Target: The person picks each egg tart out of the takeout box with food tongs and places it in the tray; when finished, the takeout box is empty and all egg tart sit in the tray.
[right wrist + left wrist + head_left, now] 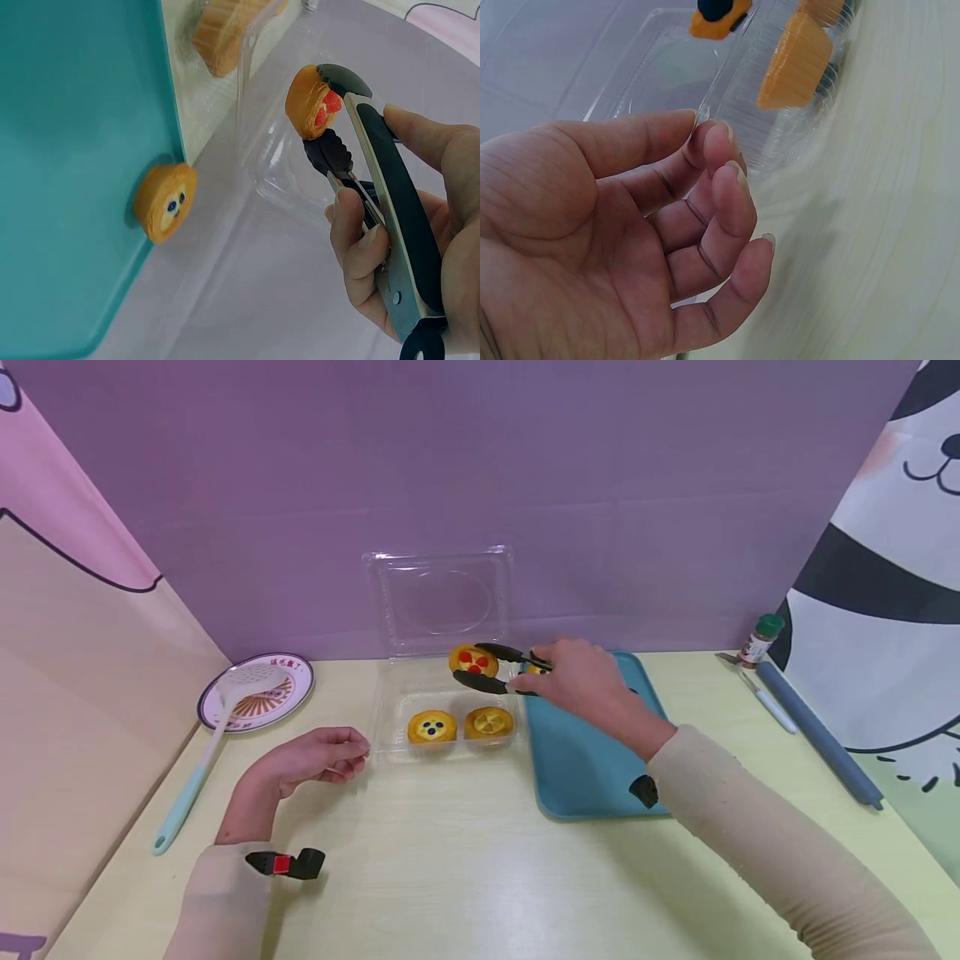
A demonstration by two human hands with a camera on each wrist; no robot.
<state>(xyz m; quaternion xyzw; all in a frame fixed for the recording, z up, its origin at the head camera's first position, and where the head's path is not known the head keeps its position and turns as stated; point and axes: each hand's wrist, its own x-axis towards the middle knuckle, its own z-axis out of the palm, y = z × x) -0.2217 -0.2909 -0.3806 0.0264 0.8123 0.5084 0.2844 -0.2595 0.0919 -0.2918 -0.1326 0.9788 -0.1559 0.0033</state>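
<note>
My right hand (581, 681) grips black-tipped tongs (397, 202). Between the tong tips is an egg tart with red fruit pieces (474, 662), held over the clear plastic box (386, 702). Two more tarts sit in the box's front part: a blueberry-dotted tart (432, 727) and a plain yellow-topped tart (489, 722). At the box's front left corner, my left hand (318, 756) pinches the edge between thumb and index finger, the other fingers loosely curled. Another blueberry-dotted tart (166, 202) lies on the blue tray (592, 768), mostly behind my right hand in the head view.
The box's lid (442, 597) stands raised at the back near the purple wall. On the left, a white skimmer (251, 681) with a mint handle rests on a patterned plate (300, 689). Far right are a spice jar (759, 639), a knife (772, 706) and a grey-blue rod (821, 735).
</note>
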